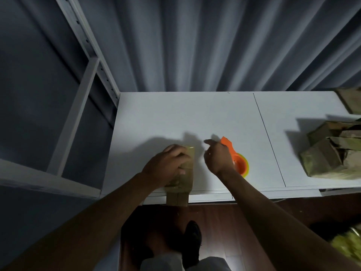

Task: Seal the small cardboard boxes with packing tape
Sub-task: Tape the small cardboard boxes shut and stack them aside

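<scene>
Grey curtain folds hang behind the white bench [195, 114], and a pale metal shelf frame [86, 79] stands off beyond my left hand. My left hand [168, 165] curls over the small cardboard box [182, 178] and grips it; the box lies lengthwise at the near edge of the bench, its near end hanging a little past that edge. A glossy strip at its far end looks like tape, though I cannot be sure.

My right hand [217, 157] hovers just beside the box with loosely bent fingers, holding nothing that I can see. Just past it, on the side away from the box, lies the orange tape dispenser [239, 161] on the bench.

As I judge it, the risk is the overhang: pressing down near that end could tip the box off the bench toward the floor. Tape laid while the box shifts under my grip might also wrinkle or run crooked.

Well out beyond my right hand sits a pile of cardboard boxes [330, 153], apart from the work and not in the way. Nothing lies between my right hand and the dispenser.
</scene>
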